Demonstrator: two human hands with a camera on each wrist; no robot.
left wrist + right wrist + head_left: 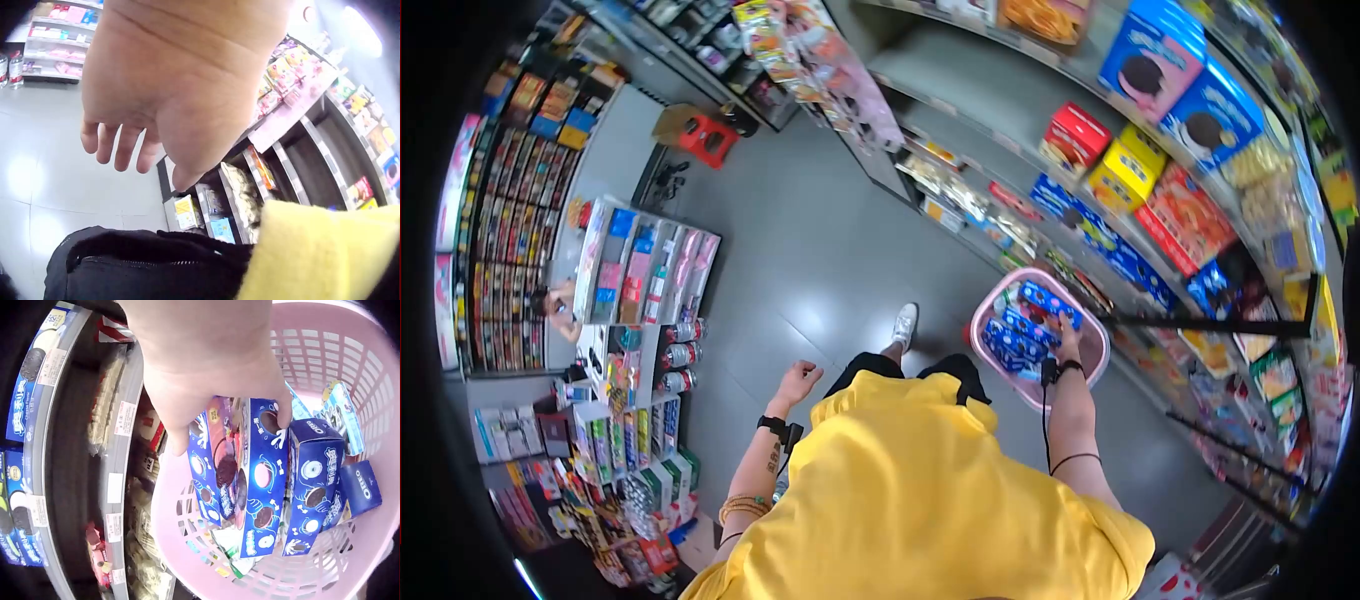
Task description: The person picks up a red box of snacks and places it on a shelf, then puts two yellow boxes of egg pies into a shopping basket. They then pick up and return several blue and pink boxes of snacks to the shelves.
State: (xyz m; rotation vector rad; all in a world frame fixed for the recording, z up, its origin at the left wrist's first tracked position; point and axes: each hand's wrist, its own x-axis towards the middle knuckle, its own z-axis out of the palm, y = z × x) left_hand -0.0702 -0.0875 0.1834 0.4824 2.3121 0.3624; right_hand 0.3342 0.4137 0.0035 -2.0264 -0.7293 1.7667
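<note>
A pink basket (1098, 368) with an open lattice wall (381, 356) stands at the right beside the shelves, holding several blue Oreo boxes (315, 469). Inside it, my right hand (1068, 342) grips blue boxes from above; in the right wrist view the hand (212, 369) spans a pair of upright boxes (262, 481), thumb and fingers at their two sides. Green and light-blue packets lie among the boxes. My left hand (800, 380) hangs over the floor at my left side, holding nothing; the left wrist view shows this hand (175, 87) with its fingers loosely bent.
Snack shelves (1020, 140) run along the right, with blue, red and yellow boxes. At the left stand a display rack (635, 270), large bottles (682, 355) and a counter (615, 150) with a person's arm (560, 310) behind it. A red stool-like object (708, 141) is farther off.
</note>
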